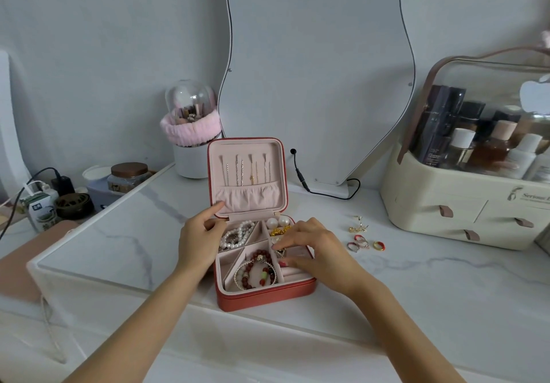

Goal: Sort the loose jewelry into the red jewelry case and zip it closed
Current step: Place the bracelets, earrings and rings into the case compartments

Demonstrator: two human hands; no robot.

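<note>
The red jewelry case (265,296) lies open on the marble top, its pink lid (247,174) upright with thin necklaces hanging inside. Its compartments hold a pearl strand (238,235), two pearl earrings (278,222), gold pieces (279,230) and beaded bracelets (259,272). My left hand (199,239) rests at the case's left rim, its forefinger touching the lid's lower corner. Over the ring rolls at the case's right side, my right hand (312,248) pinches a small ring (279,252). Loose rings (364,242) and gold earrings (358,226) lie to the right of the case.
A wavy mirror (315,70) with a black cable stands behind the case. A cream cosmetics organiser (464,204) with bottles fills the right. A brush holder with a pink band (192,132) stands back left, and jars and chargers sit on a lower ledge at far left.
</note>
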